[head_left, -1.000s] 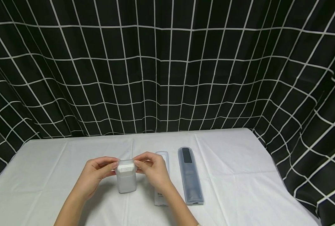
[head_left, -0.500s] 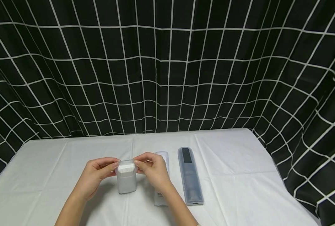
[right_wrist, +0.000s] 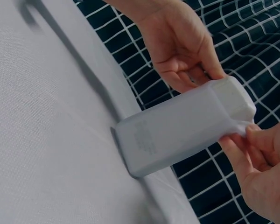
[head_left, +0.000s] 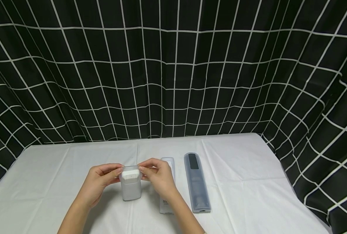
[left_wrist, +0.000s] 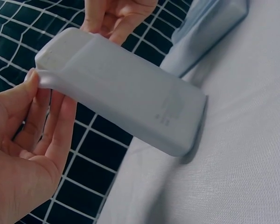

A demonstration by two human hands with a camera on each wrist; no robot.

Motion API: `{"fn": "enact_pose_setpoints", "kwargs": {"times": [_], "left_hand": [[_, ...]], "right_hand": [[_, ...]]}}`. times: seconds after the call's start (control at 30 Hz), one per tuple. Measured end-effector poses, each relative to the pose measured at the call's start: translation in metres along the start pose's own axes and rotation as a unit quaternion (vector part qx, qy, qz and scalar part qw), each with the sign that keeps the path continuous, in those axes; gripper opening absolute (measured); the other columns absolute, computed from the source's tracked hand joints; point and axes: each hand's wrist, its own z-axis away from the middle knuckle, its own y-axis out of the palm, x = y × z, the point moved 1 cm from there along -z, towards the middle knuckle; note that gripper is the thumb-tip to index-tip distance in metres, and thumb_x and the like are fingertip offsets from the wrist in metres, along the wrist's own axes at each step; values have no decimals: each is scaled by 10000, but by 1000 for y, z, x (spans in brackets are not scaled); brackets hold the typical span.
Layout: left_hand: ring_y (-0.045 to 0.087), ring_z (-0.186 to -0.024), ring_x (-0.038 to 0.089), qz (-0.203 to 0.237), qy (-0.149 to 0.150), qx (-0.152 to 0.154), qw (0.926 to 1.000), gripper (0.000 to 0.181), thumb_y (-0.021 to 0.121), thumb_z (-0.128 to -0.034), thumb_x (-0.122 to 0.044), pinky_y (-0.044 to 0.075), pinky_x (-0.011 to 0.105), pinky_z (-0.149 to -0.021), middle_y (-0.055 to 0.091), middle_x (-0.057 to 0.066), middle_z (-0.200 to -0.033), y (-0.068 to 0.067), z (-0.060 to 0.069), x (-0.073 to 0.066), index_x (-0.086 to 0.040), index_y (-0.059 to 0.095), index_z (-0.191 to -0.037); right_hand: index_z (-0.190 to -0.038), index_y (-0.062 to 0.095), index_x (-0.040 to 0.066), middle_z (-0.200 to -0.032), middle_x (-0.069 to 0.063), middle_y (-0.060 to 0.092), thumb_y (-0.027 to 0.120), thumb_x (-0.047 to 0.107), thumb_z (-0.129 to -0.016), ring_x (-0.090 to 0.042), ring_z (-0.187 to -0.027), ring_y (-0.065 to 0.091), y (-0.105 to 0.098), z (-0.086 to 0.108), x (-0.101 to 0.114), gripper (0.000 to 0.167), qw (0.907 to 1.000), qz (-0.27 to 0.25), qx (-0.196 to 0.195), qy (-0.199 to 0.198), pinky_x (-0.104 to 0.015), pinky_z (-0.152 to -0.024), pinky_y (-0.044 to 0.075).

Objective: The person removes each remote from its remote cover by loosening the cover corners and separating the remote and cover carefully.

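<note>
A white remote-like device in a translucent sleeve (head_left: 131,188) stands on end on the white cloth, its upper end toward the hands. My left hand (head_left: 96,183) pinches the sleeve's upper left edge between thumb and fingers; my right hand (head_left: 159,178) pinches the upper right edge. In the left wrist view, the sleeve (left_wrist: 126,88) has faint print on its face, with my left hand (left_wrist: 32,144) at its rim. The right wrist view shows the sleeve's lower end (right_wrist: 140,144) against the cloth and my right hand (right_wrist: 266,172) at the rim.
On the cloth (head_left: 261,182), a white remote (head_left: 165,206) lies partly under my right hand and forearm. Right of it lies a blue-grey translucent case (head_left: 198,187) with a dark patch near its far end. A black curtain with white grid lines (head_left: 167,74) hangs behind and at the sides.
</note>
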Motion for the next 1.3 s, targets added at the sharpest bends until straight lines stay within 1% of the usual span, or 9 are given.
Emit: {"fn": "enact_pose_setpoints", "kwargs": {"times": [0.23,0.37,0.47,0.6,0.83,0.93,1.0,1.13,1.3], "left_hand": [[707,-890,53,3,-140,-178,9997,261,650,-1014,7,617,227,-793,760,-84,-939,1,-1,3,201,672,-1187],[712,-914,60,80,-141,-122,9998,249,658,-1016,-10,620,238,-815,764,-80,-963,0,-1,3,169,693,-1185],[719,-951,70,202,-109,64,9997,233,654,-1024,-20,624,261,-847,771,-72,-997,-3,-1,4,131,703,-1195],[727,-990,88,323,-62,446,9985,249,626,-1043,-22,626,296,-879,772,-64,-1055,-9,0,6,110,680,-1247],[721,-1055,89,274,-94,920,9953,416,595,-1062,-35,618,317,-924,760,-78,-1128,-18,0,7,246,516,-1359],[719,-1080,89,285,-124,1017,9943,422,600,-1055,-24,613,319,-939,759,-64,-1141,-20,0,8,251,506,-1361],[720,-1083,91,324,-156,1038,9939,377,607,-1048,-15,612,323,-945,761,-54,-1137,-22,0,9,219,550,-1340],[722,-1073,99,461,-202,1038,9933,248,621,-1032,8,613,325,-949,767,-41,-1116,-23,-1,12,91,656,-1263],[730,-1043,111,576,-201,1049,9926,191,632,-1013,37,616,327,-943,769,-27,-1084,-24,-1,15,5,703,-1187]], "right_hand": [[-1060,742,-110,-1013,-158,731,712,-16,-977,-77,-800,686,1,-1,-1,129,9999,-134,-43,52,-266,-765,643],[-1082,735,-121,-1027,-169,735,708,-16,-980,-83,-821,688,1,-2,-3,149,9995,-296,-8,86,-280,-788,645],[-1109,731,-119,-1061,-186,737,705,-1,-988,-90,-854,697,0,-2,-5,171,9992,-377,75,84,-296,-814,645],[-1148,715,-123,-1124,-229,728,695,23,-1005,-114,-907,709,-2,-3,-7,206,9987,-433,269,49,-329,-854,644],[-1204,694,-116,-1148,-245,729,684,63,-1023,-184,-936,743,-6,-4,-7,255,9981,-359,492,88,-380,-877,644],[-1218,687,-120,-1129,-248,732,678,42,-1017,-199,-946,744,-8,-4,-8,258,9977,-331,567,140,-388,-883,644],[-1225,681,-127,-1111,-243,734,669,21,-1012,-211,-951,745,-9,-4,-8,259,9973,-325,635,184,-393,-884,644],[-1226,670,-140,-1071,-214,734,642,-18,-1001,-243,-953,747,-9,-4,-9,257,9965,-302,729,273,-404,-883,644],[-1203,652,-162,-1058,-229,719,622,-43,-992,-297,-968,756,-10,-3,-9,244,9962,-133,808,295,-457,-891,641]]}}
